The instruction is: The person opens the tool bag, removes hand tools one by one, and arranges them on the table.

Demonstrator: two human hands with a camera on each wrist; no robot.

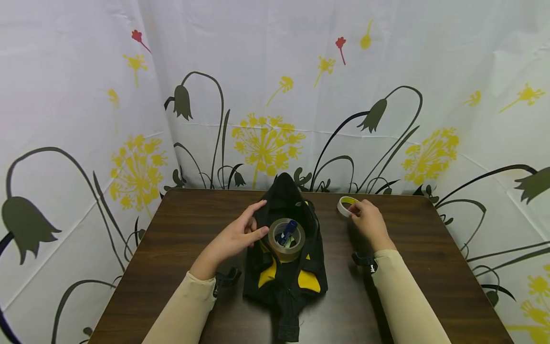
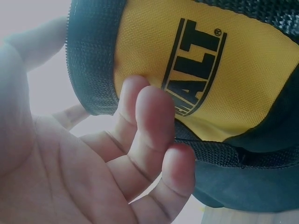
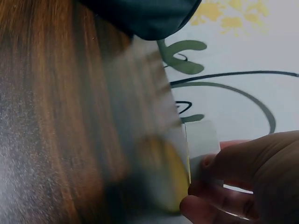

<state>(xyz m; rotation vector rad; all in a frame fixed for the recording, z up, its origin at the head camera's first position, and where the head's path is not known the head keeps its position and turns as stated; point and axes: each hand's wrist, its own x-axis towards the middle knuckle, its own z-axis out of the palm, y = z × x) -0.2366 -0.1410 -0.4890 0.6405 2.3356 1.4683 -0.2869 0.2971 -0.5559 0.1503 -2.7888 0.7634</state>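
A black and yellow zippered tool bag (image 1: 279,286) stands on the table with its mouth spread wide. Inside its mouth sits a wide roll of packing tape (image 1: 287,256), with a dark blue capped stick (image 1: 289,230) in the roll's centre. My left hand (image 1: 234,236) is at the bag's left edge, thumb and forefinger extended; in the left wrist view its other fingers (image 2: 155,112) bend loosely beside the yellow lettered panel (image 2: 205,70). My right hand (image 1: 370,223) pinches a narrow white roll of tape (image 1: 342,207) with a yellow inside, right of the bag.
The dark brown wooden table (image 1: 412,267) ends at a white flower-printed curtain (image 1: 266,57) along the back and sides. A black strap with a camera (image 1: 364,260) is on my right wrist, and another wrist camera (image 1: 227,278) is on my left.
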